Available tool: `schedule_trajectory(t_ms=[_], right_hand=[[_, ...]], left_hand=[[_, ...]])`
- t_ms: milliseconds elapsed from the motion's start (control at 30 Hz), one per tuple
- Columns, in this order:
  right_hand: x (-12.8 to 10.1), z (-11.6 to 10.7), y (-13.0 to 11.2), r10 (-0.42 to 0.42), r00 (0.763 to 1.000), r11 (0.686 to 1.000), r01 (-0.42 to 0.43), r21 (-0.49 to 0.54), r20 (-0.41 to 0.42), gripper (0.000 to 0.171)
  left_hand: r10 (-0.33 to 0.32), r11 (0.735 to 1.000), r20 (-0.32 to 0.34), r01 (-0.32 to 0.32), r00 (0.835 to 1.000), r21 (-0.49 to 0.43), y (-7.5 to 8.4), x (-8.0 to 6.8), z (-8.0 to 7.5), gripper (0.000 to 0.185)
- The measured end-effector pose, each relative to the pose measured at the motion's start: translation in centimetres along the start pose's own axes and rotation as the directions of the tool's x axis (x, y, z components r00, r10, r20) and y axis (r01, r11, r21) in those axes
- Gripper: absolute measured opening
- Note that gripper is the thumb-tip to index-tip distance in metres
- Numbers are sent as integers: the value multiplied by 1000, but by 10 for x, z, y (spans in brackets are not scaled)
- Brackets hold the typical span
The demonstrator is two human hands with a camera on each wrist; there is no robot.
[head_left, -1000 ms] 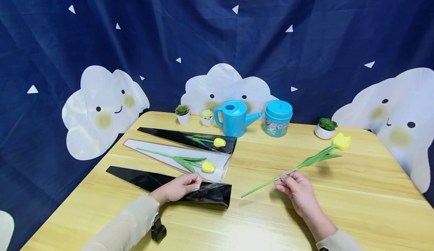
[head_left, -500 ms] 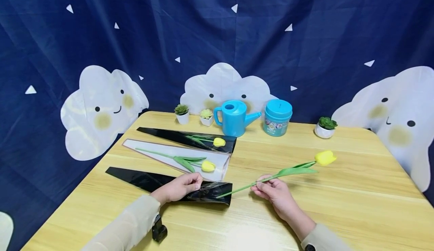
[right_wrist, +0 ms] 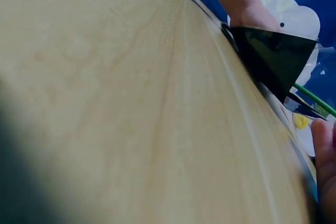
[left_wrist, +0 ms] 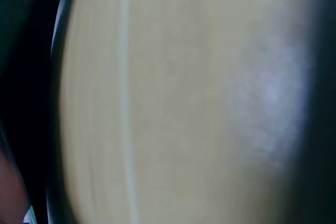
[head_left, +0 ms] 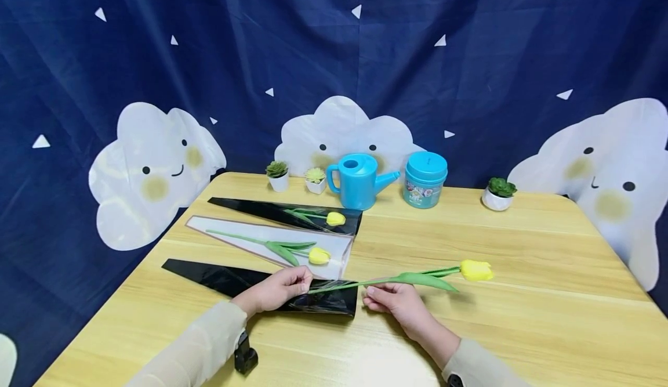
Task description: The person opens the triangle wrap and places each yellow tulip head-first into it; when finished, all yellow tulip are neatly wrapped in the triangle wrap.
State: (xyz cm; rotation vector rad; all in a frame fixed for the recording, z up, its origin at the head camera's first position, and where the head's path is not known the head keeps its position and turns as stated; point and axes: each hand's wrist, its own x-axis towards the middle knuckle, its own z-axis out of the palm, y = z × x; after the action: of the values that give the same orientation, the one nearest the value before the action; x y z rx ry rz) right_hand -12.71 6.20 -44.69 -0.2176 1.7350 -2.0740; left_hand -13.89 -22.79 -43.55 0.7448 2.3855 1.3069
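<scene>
Left hand [head_left: 273, 291] pinches black sleeve [head_left: 261, 285] mouth, right hand [head_left: 394, 301] pinches tulip [head_left: 407, 278] stem entering it, on wooden table [head_left: 522, 317] before blue cloud backdrop [head_left: 469, 56].

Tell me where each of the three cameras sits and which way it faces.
Head: worn high, facing forward and down at the table; shows left hand on the black sleeve, right hand holding the tulip.
Left wrist: close above the tabletop, blurred; no hand clearly shows.
Right wrist: low along the tabletop toward the sleeve mouth; a right fingertip and the left forearm show.
Head and right wrist share sleeve and stem.
</scene>
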Motion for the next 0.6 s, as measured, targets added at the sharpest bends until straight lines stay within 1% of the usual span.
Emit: schedule_trajectory(t_ms=[167, 300, 467, 533, 600], right_hand=[[-2, 3, -1, 14, 997, 996, -7, -90, 72, 35], [-4, 6, -1, 19, 992, 993, -4, -121, 124, 32], [-7, 6, -4, 17, 989, 989, 5, -150, 146, 30], [-7, 5, -7, -1, 989, 984, 28, -177, 148, 30], [-6, 2, -11, -34, 988, 974, 67, -218, 151, 29]], left_hand=[[6, 1000, 5, -6, 1000, -2, 0, 1, 1, 15], [5, 1000, 4, -5, 1000, 4, 1, 1, 1, 15], [9, 1000, 6, -9, 1000, 7, 1, 1, 1, 14], [10, 1000, 5, -10, 1000, 12, 1, 1, 1, 14], [10, 1000, 3, -10, 1000, 13, 2, 2, 2, 14]])
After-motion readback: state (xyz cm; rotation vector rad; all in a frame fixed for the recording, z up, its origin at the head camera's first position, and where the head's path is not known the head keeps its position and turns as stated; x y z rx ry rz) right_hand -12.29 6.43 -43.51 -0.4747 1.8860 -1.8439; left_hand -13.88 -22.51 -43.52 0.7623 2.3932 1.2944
